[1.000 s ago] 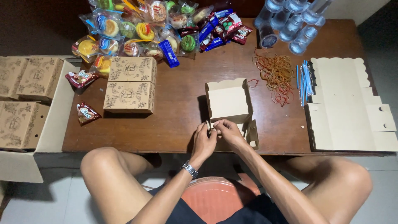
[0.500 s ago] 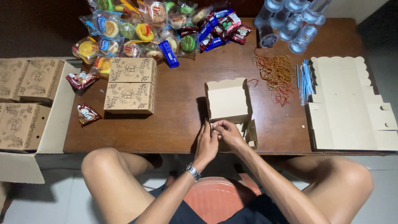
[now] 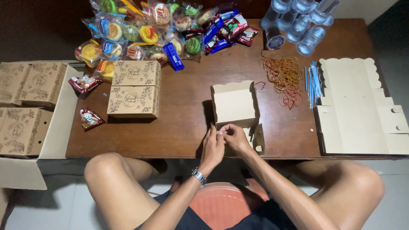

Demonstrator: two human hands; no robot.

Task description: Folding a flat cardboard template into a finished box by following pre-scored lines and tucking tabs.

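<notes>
At the near edge of the table (image 3: 179,127), both hands meet over the front flap of a half-folded plain cardboard box (image 3: 235,104). Left hand (image 3: 213,147): fingers curled, tips pinching the flap edge. Right hand (image 3: 234,137): fingers bent closed on the same edge, touching the left hand. Box sits near the table's front edge, centre-right, lid flap standing open toward the far side; a side flap (image 3: 258,138) sticks out just right of the right hand.

Change against the earlier frames: the left fingers, raised straighter a second ago, now lie folded in against the right hand. Box position unchanged.

Left of the box, well apart: two closed printed boxes (image 3: 135,88) side by side. Right edge: stack of flat unfolded box blanks (image 3: 362,106). Beyond the box: a heap of rubber bands (image 3: 284,76) and blue straws (image 3: 312,83). Far side: pile of wrapped snacks (image 3: 162,25) and sealed water cups (image 3: 298,21). Off the table's left end: open carton (image 3: 55,123) holding more printed boxes.
</notes>
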